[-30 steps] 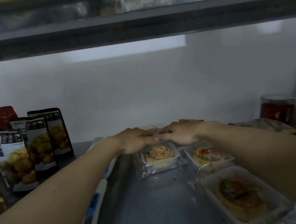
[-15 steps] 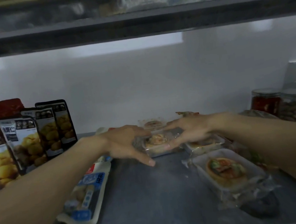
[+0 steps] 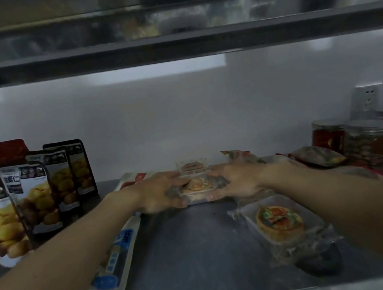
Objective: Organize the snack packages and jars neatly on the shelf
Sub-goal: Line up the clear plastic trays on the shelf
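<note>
Together, the left hand [image 3: 160, 192] and right hand [image 3: 234, 180] clasped a clear-wrapped pastry pack [image 3: 197, 186] from both sides, fingers curled around its ends, mid-shelf [image 3: 195, 254] near the back, probably to square it with another pack [image 3: 283, 222] lying nearer the front.

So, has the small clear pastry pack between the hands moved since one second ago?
Yes. It went back toward the wall: the pastry pack, gripped by left hand and right hand, now sits just before the rear pack.
</note>
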